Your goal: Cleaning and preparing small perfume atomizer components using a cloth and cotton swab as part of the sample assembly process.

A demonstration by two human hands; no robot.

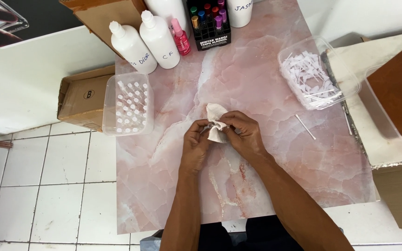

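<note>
Both hands meet over the middle of a pink marble tabletop (266,93). My left hand (195,145) pinches a small clear vial (209,125) at its end. My right hand (245,135) holds a crumpled white tissue (216,114) wrapped against the vial. The tissue sticks up above the fingers and hangs below them. Most of the vial is hidden by the fingers and tissue.
A clear box of several small white-capped vials (129,104) sits at the left edge. Two white squeeze bottles (159,39), a pink spray bottle (181,37) and a black rack of coloured vials (209,23) stand at the back. A clear tub of white plastic sticks (312,74) is at right, one loose stick (305,127) beside it.
</note>
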